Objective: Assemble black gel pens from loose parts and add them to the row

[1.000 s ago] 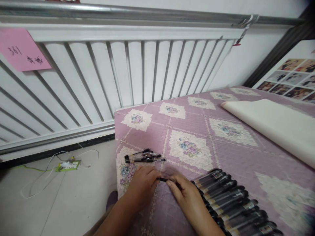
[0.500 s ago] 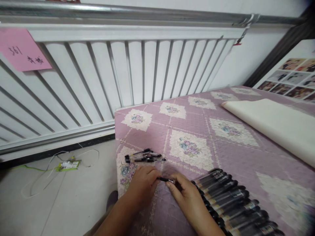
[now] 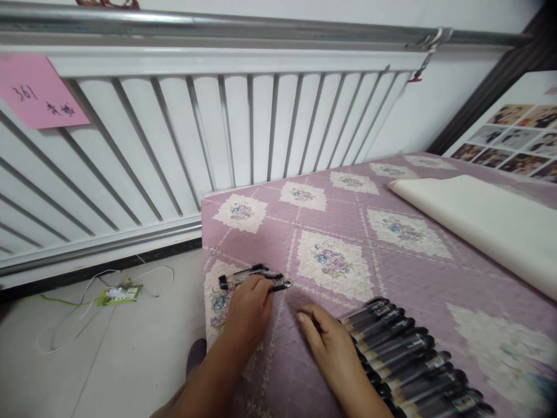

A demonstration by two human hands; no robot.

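Note:
My left hand (image 3: 250, 305) lies over a small pile of clear pens with black ends (image 3: 243, 271) near the left edge of the bed. Its fingers are closed at a pen (image 3: 281, 285) whose end sticks out past them; their tips are hidden. Apart from it, my right hand (image 3: 333, 348) hovers low over the cover, thumb and forefinger curled close together. Anything inside the right fingers is hidden. A row of black-capped pens (image 3: 404, 342) lies side by side just right of that hand.
The bed has a purple floral cover (image 3: 282, 232). A folded cream sheet (image 3: 478, 215) lies at right, near a photo board (image 3: 513, 133). Behind stands a white radiator (image 3: 261, 128) with a pink note (image 3: 43, 93). On the floor at left, a power strip (image 3: 122, 295) trails cables.
My left hand has moved away from the right hand, up and left onto the pen pile. The dark pen piece held between both hands no longer shows. My right hand has hardly moved.

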